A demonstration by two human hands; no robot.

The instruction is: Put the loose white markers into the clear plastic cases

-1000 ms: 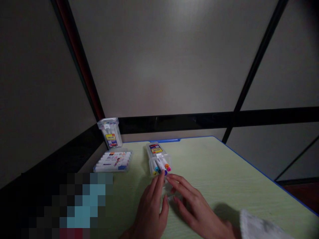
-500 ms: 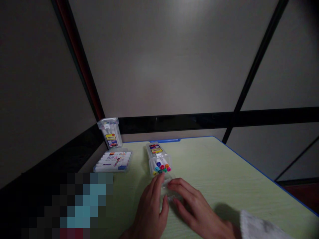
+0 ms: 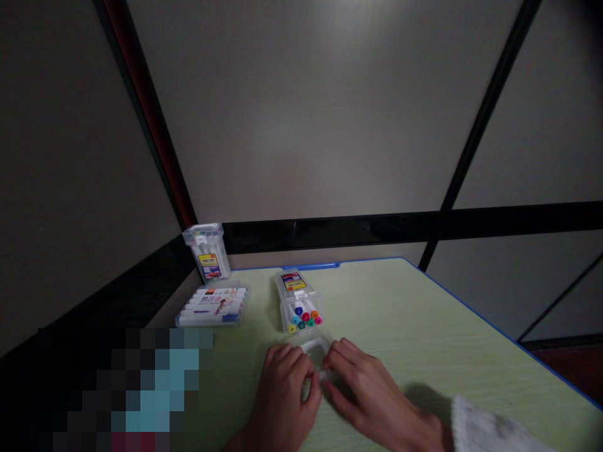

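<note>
A clear plastic box (image 3: pixel 294 282) lies on its side, its open end toward me. Inside it are several white markers (image 3: pixel 306 316) with coloured caps. Just in front of that opening, on the table, is the box's clear lid (image 3: pixel 313 345). My left hand (image 3: pixel 289 392) has its fingers curled at the lid's left edge, with thumb and forefinger drawn together. At the right edge, my right hand (image 3: pixel 367 389) bends its fingers over the lid, thumb below. The hands cover much of the lid, and I cannot tell whether it is joined to the box.
A closed box of markers (image 3: pixel 207 254) stands upright at the table's back left corner. A flat clear case of white markers (image 3: pixel 214 306) lies before it. The pale green table (image 3: pixel 400 314) has a blue edge, with wall panels behind. A pixelated patch covers the lower left.
A blue-capped marker at the box mouth has slid fully in among the others. Both hands have drawn back a little from the markers and closed in on the lid's edges.
</note>
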